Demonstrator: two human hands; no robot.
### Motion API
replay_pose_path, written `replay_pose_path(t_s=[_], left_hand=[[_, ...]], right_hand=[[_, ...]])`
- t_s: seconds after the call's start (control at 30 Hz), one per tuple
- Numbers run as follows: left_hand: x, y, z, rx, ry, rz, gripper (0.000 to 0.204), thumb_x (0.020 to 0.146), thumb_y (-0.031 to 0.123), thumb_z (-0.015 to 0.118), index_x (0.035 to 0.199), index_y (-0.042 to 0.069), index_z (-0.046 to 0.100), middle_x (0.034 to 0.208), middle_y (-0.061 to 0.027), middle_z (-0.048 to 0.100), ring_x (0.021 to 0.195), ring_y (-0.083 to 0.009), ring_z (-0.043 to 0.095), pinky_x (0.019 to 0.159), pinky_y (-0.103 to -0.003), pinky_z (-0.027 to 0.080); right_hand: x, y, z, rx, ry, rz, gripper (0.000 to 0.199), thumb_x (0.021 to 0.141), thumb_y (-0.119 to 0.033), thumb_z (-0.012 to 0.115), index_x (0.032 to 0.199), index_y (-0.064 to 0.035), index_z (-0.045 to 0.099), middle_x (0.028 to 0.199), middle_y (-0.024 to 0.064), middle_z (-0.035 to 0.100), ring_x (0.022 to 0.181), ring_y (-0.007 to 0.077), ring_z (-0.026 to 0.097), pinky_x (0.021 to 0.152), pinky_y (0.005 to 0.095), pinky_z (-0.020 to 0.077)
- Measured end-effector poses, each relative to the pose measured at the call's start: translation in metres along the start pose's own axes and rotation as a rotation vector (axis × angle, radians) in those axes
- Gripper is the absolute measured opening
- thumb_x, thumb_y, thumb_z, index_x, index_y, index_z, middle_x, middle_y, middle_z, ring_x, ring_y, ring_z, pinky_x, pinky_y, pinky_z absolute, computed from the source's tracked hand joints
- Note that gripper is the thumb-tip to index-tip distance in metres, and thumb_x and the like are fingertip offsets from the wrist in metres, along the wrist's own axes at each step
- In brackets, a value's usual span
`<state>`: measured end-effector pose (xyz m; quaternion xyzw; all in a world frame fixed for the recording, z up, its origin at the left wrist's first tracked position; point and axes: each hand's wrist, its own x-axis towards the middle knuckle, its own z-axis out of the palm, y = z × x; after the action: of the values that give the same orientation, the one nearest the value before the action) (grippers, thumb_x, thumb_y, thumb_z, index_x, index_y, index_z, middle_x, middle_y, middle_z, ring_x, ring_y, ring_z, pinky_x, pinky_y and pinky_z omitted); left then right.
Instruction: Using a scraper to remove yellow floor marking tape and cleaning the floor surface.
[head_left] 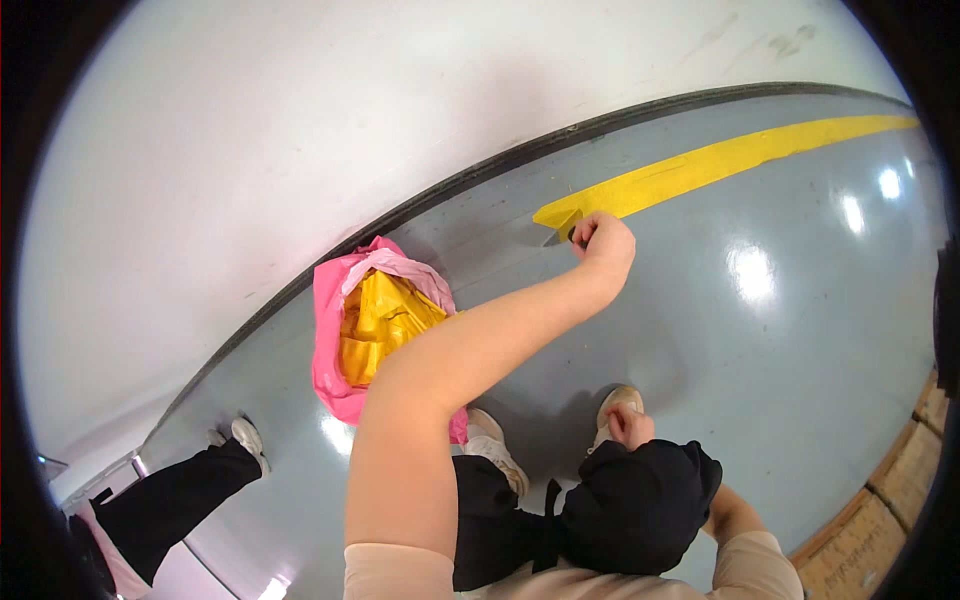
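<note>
My left arm stretches across to the right, and my left hand (604,243) is closed around the dark handle of a scraper with a flat grey blade (551,238). The blade lies at the near end of a yellow floor tape strip (690,170), where a corner of the tape is folded up. My right hand (631,428) is beside my right knee, above the shoe, with its fingers curled in; its palm is hidden. Left of my feet stands a pink plastic bag (330,345), open at the top, with crumpled yellow tape (385,320) inside.
A white wall (300,130) with a dark base strip (500,160) runs along the far side of the grey floor (790,350). Another person in black trousers (175,505) stands at the lower left. Wooden boards (850,550) are at the lower right.
</note>
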<state>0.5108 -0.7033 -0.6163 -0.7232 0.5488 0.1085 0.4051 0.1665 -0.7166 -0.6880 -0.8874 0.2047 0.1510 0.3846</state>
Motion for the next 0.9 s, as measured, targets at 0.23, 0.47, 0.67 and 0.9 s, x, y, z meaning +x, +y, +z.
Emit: replay_pose_path(t_s=[0.23, 0.47, 0.67, 0.9], left_hand=[[0.009, -0.068, 0.015, -0.169, 0.170, -0.182, 0.014, 0.070, 0.016, 0.061, 0.081, 0.009, 0.069, 0.076, -0.0073, 0.059, 0.066, -0.0247, 0.060, 0.044, -0.037, 0.041], [0.027, -0.012, 0.026, -0.008, 0.103, -0.082, 0.018, 0.071, 0.014, 0.060, 0.086, 0.008, 0.068, 0.078, -0.0086, 0.058, 0.067, -0.0244, 0.059, 0.046, -0.037, 0.042], [-0.019, -0.073, 0.003, -0.183, 0.257, -0.144, 0.016, 0.071, 0.012, 0.060, 0.085, 0.011, 0.068, 0.077, -0.0064, 0.058, 0.068, -0.0227, 0.059, 0.045, -0.035, 0.041], [0.027, -0.028, 0.061, 0.005, 0.038, -0.250, 0.014, 0.067, 0.010, 0.062, 0.080, 0.009, 0.067, 0.072, -0.0093, 0.060, 0.060, -0.0215, 0.057, 0.041, -0.035, 0.038]], right_hand=[[-0.001, -0.002, -0.001, 0.043, 0.053, -0.011, 0.006, 0.079, -0.016, 0.058, 0.083, -0.0136, 0.061, 0.058, 0.0087, 0.059, 0.056, 0.0281, 0.060, 0.054, 0.0369, 0.0481], [0.000, 0.002, 0.002, 0.053, 0.023, -0.013, 0.007, 0.079, -0.016, 0.058, 0.084, -0.0134, 0.061, 0.060, 0.0088, 0.059, 0.056, 0.0272, 0.061, 0.053, 0.0356, 0.0489], [-0.002, 0.002, -0.002, 0.031, 0.015, 0.010, 0.007, 0.079, -0.018, 0.058, 0.084, -0.0146, 0.062, 0.059, 0.0091, 0.059, 0.056, 0.0278, 0.061, 0.053, 0.0363, 0.0486], [0.001, -0.006, 0.008, 0.055, 0.014, -0.003, 0.007, 0.079, -0.017, 0.058, 0.084, -0.0147, 0.062, 0.060, 0.0096, 0.059, 0.056, 0.0282, 0.060, 0.053, 0.0367, 0.0483]])
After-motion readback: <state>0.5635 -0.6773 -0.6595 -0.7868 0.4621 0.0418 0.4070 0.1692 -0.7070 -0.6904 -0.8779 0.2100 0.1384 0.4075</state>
